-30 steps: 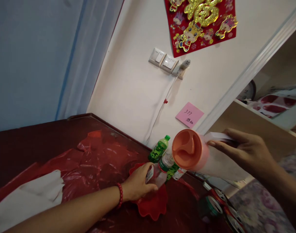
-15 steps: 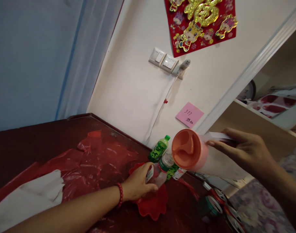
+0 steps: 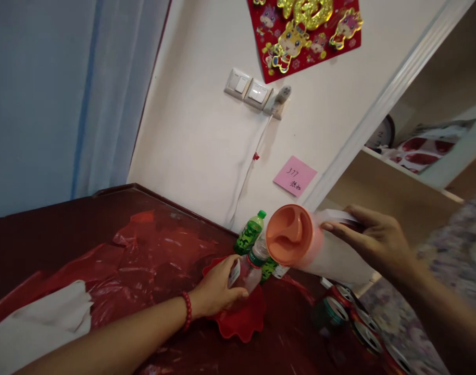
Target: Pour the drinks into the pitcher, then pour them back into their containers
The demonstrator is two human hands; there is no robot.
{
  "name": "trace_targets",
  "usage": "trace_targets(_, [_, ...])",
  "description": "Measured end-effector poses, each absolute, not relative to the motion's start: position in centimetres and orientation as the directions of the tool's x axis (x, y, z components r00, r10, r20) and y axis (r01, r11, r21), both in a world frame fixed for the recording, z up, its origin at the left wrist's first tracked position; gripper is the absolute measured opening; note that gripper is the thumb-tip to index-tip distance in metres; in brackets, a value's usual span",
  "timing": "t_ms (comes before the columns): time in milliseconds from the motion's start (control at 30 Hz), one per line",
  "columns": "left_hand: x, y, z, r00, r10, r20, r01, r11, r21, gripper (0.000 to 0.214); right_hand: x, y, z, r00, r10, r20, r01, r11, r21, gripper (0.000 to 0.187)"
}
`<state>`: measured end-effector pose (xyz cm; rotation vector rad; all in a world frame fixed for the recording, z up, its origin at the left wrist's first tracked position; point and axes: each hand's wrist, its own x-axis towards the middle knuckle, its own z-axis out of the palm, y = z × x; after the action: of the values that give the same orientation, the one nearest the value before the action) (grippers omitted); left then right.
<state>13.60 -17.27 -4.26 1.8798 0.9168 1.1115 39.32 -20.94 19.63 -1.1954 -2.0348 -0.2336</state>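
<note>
My left hand (image 3: 218, 291), with a red bead bracelet on its wrist, is closed around a clear plastic bottle (image 3: 249, 273) that has a dark green and red label. The bottle leans to the right over a red scalloped dish (image 3: 248, 315). By its white handle, my right hand (image 3: 374, 239) grips a pitcher (image 3: 332, 260) with a pale body and an orange-pink top (image 3: 289, 234). The pitcher is tipped toward the left, its top beside the bottle's mouth. Whether any liquid flows there I cannot tell.
A green bottle (image 3: 250, 232) stands behind near the wall. Several opened drink cans (image 3: 335, 311) stand at the lower right. Red plastic sheeting (image 3: 155, 260) and white paper (image 3: 46, 317) lie on the dark red table. A cord (image 3: 243, 182) hangs from the wall socket.
The whole view has shifted slightly, so everything appears a little further left and higher. Both hands keep their holds, with the pitcher still tipped beside the bottle's mouth.
</note>
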Motion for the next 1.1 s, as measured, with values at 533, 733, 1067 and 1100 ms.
trace_targets(533, [13.9,-17.1,-3.7,0.382,0.878,0.287,0.22,-0.389,0.895,0.063,45.1,-21.9,3.5,0.571,0.521,0.634,0.416,0.482,-0.771,0.052])
trace_targets(733, [14.2,-16.9,-3.5,0.398,0.879,0.262,0.177,-0.353,0.919,0.066,44.9,-20.4,0.3,0.703,0.476,0.528,0.253,0.527,-0.811,0.054])
trace_targets(1067, [14.4,-17.1,-2.8,0.395,0.887,0.238,0.211,-0.34,0.916,0.064,45.8,-20.0,-3.5,0.725,0.529,0.441,0.207,0.444,-0.872,0.055])
trace_targets(1100, [14.4,-17.2,-2.7,0.394,0.887,0.24,0.221,-0.345,0.912,0.065,46.0,-20.2,-3.6,0.716,0.541,0.441,0.219,0.425,-0.878,0.055])
